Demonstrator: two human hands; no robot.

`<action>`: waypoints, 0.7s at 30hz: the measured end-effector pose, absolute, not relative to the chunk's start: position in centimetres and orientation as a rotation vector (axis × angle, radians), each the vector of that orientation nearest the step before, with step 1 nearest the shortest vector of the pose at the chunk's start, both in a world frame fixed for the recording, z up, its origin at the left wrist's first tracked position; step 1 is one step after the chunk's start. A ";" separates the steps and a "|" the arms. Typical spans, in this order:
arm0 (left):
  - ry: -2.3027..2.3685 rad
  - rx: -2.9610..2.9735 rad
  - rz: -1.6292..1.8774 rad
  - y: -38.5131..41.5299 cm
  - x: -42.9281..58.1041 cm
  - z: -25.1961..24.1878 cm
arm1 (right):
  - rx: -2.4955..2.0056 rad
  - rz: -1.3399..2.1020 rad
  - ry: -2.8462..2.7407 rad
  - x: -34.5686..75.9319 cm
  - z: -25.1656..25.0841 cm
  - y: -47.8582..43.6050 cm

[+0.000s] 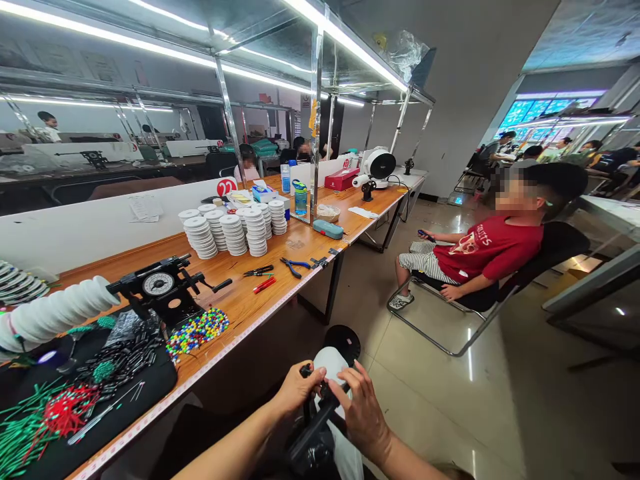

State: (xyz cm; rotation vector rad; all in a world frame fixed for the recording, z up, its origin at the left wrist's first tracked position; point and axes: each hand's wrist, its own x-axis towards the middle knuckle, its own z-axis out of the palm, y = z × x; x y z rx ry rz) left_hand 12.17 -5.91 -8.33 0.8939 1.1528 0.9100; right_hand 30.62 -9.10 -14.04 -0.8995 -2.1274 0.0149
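Observation:
At the bottom middle, over my lap, my left hand closes its thumb and fingers on a small black part of a dark device. My right hand comes from the other side, its bent fingers gripping the black bar of that same device. Behind my fingers shows a smooth white rounded piece. White plastic hangs below the bar. Just beyond is a black disc. The exact kind of the device cannot be made out, as my hands cover its middle.
Left is a wooden bench with a black hand-crank winder, stacked white spools, coloured beads, pliers, a red pen and red and green wires. A person in a red shirt sits in a chair at right.

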 end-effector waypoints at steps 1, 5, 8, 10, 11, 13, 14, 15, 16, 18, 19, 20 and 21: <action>1.158 0.884 0.916 -5.9 12.2 -8.3 | -0.911 0.147 -2.078 30.7 -14.3 -9.3; 1.174 0.842 0.940 -5.9 12.1 -8.4 | -1.080 0.972 -1.568 30.4 -15.4 -10.7; 1.179 0.840 0.941 -6.0 12.1 -8.3 | -1.062 1.562 -0.966 29.1 -15.4 -12.1; 1.176 0.851 0.934 -6.1 12.2 -8.4 | -0.921 1.791 -0.780 27.9 -14.4 -12.9; 1.174 0.858 0.930 -6.2 12.3 -8.4 | -0.850 1.858 -0.758 27.3 -13.8 -13.3; 1.172 0.869 0.920 -6.3 12.4 -8.7 | -0.777 1.914 -0.788 26.3 -12.6 -13.7; 1.172 0.872 0.916 -6.3 12.4 -8.8 | -0.791 1.907 -0.815 26.0 -12.3 -13.8; 1.171 0.873 0.913 -6.3 12.4 -9.0 | -0.834 1.881 -0.841 25.7 -12.1 -13.8; 1.170 0.872 0.912 -6.2 12.4 -9.2 | -0.887 1.844 -0.866 25.5 -12.2 -13.8; 1.162 0.868 0.916 -6.2 12.4 -9.4 | -0.995 1.714 -0.926 25.4 -12.8 -13.6; 1.156 0.864 0.918 -6.1 12.4 -9.4 | -1.046 1.616 -0.968 25.4 -13.2 -13.5; 1.149 0.859 0.919 -6.1 12.4 -9.4 | -1.091 1.507 -1.015 25.5 -13.6 -13.3; 1.143 0.854 0.919 -6.1 12.4 -9.4 | -1.127 1.407 -1.071 25.7 -13.9 -13.1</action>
